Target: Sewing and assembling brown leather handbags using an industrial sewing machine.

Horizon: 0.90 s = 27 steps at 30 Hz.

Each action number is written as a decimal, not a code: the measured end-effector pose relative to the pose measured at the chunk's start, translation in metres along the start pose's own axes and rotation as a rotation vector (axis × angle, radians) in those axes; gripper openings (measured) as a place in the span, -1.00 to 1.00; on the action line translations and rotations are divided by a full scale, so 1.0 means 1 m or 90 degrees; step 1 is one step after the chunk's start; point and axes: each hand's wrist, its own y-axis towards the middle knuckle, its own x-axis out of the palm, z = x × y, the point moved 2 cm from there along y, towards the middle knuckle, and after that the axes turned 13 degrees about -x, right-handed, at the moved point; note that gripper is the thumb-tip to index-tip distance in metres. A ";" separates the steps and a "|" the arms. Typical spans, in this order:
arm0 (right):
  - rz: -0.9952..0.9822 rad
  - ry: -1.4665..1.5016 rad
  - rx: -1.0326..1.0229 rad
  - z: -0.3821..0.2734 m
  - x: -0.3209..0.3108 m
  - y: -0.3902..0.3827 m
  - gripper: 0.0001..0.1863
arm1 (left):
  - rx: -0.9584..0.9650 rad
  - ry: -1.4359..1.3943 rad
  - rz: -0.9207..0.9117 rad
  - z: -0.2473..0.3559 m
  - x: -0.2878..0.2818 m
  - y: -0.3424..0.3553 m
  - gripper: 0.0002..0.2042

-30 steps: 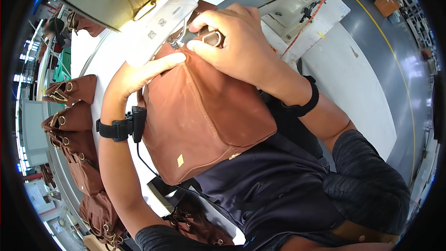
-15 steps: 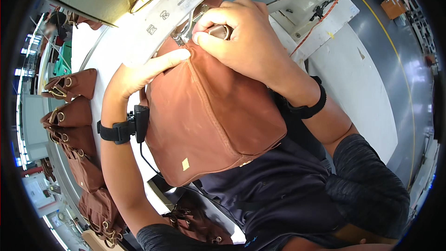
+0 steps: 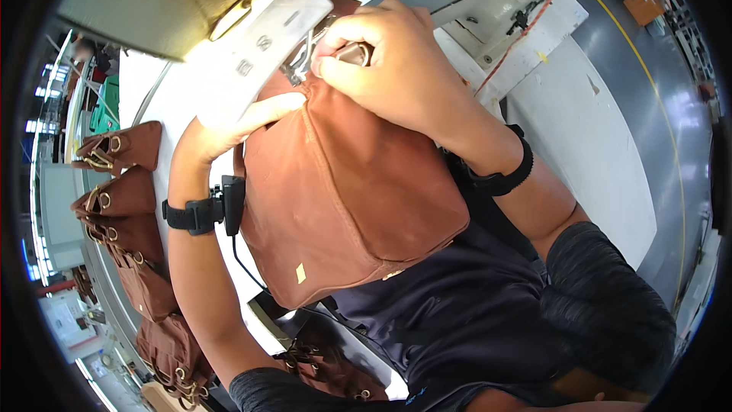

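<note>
- Brown bag [image 3: 343, 206] at picture centre, long axis from 5 o'clock up to 11 o'clock, top corner under the sewing machine [image 3: 183, 0].
- Right hand [image 3: 396, 69] at 12 o'clock, clenched on the bag's top edge, pinching a metal fitting [image 3: 354, 53].
- Left hand [image 3: 229, 126] at 10 o'clock, flat and unclenched, fingers pressing the seam; equally near.
- More brown bags [image 3: 122, 198] stacked at 9 o'clock on the counter [image 3: 610, 152]; contents not visible.

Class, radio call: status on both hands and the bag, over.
Left hand flat on brown bag. Right hand pinching its top edge at sewing machine. Nothing blocking.
</note>
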 end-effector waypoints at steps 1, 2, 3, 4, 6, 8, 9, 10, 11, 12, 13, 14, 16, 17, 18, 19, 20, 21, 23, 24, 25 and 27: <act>0.007 -0.001 0.003 0.000 0.001 0.000 -0.87 | -0.118 -0.014 -0.010 0.000 -0.003 -0.003 -0.76; 0.021 -0.032 -0.021 -0.003 0.002 0.000 -0.87 | -0.114 -0.007 -0.014 -0.005 -0.003 -0.003 -0.76; 0.036 -0.063 -0.045 -0.005 0.003 -0.001 -0.87 | -0.047 0.040 0.012 -0.014 -0.001 -0.001 -0.76; 0.048 -0.063 -0.047 -0.005 0.002 0.000 -0.87 | 0.022 0.091 0.041 -0.011 -0.001 0.002 -0.77; 0.045 -0.061 -0.048 -0.004 0.004 0.000 -0.89 | 0.051 0.084 0.037 -0.007 -0.007 0.000 -0.77; 0.079 -0.069 -0.053 -0.001 0.004 -0.003 -0.90 | 0.025 0.050 0.013 0.004 0.000 -0.001 -0.78; 0.061 -0.064 -0.045 0.000 0.003 -0.004 -0.90 | -0.009 0.008 -0.006 0.007 0.002 -0.001 -0.78; 0.042 -0.058 -0.039 0.001 0.002 -0.005 -0.90 | -0.045 -0.035 -0.023 0.009 0.002 -0.003 -0.78; 0.044 -0.060 -0.046 0.001 0.002 -0.006 -0.90 | -0.081 -0.078 -0.041 0.010 0.002 -0.003 -0.79; 0.051 -0.060 -0.044 0.002 0.002 -0.006 -0.90 | -0.079 -0.072 -0.045 0.011 0.001 -0.002 -0.79; 0.049 -0.060 -0.043 0.001 0.004 -0.006 -0.90 | -0.081 -0.064 -0.037 0.011 0.000 -0.005 -0.78; 0.045 -0.060 -0.042 0.001 0.005 -0.007 -0.90 | -0.083 -0.057 -0.030 0.011 0.000 -0.007 -0.78; 0.061 -0.067 -0.063 -0.002 0.005 -0.008 -0.90 | -0.053 -0.014 -0.008 0.012 -0.003 -0.005 -0.77; 0.077 -0.078 -0.086 -0.003 0.003 -0.008 -0.89 | -0.019 0.028 0.014 0.016 -0.003 -0.005 -0.74; 0.077 -0.074 -0.083 -0.006 0.002 -0.011 -0.89 | -0.024 0.029 0.011 0.020 -0.006 -0.008 -0.74; 0.096 -0.076 -0.077 -0.006 -0.002 -0.018 -0.89 | -0.008 0.174 0.044 0.045 -0.009 -0.008 -0.64; 0.116 -0.075 -0.073 -0.009 -0.004 -0.026 -0.88 | 0.006 0.320 0.079 0.072 -0.014 -0.009 -0.48; 0.159 -0.051 -0.075 -0.015 -0.005 -0.036 -0.88 | -0.164 0.377 -0.008 0.092 -0.016 -0.005 -0.48; 0.151 -0.002 -0.039 -0.020 -0.003 -0.058 -0.87 | -0.087 0.323 0.090 0.049 -0.039 -0.007 -0.56; 0.148 0.029 -0.005 -0.017 -0.004 -0.067 -0.86 | -0.080 0.273 0.076 0.046 -0.040 -0.004 -0.58; 0.131 0.088 0.007 -0.016 -0.002 -0.074 -0.80 | -0.164 0.087 0.110 0.079 -0.030 -0.022 -0.59; 0.097 0.227 0.065 -0.022 0.004 -0.077 -0.78 | -0.401 0.124 0.054 0.100 -0.044 -0.060 -0.51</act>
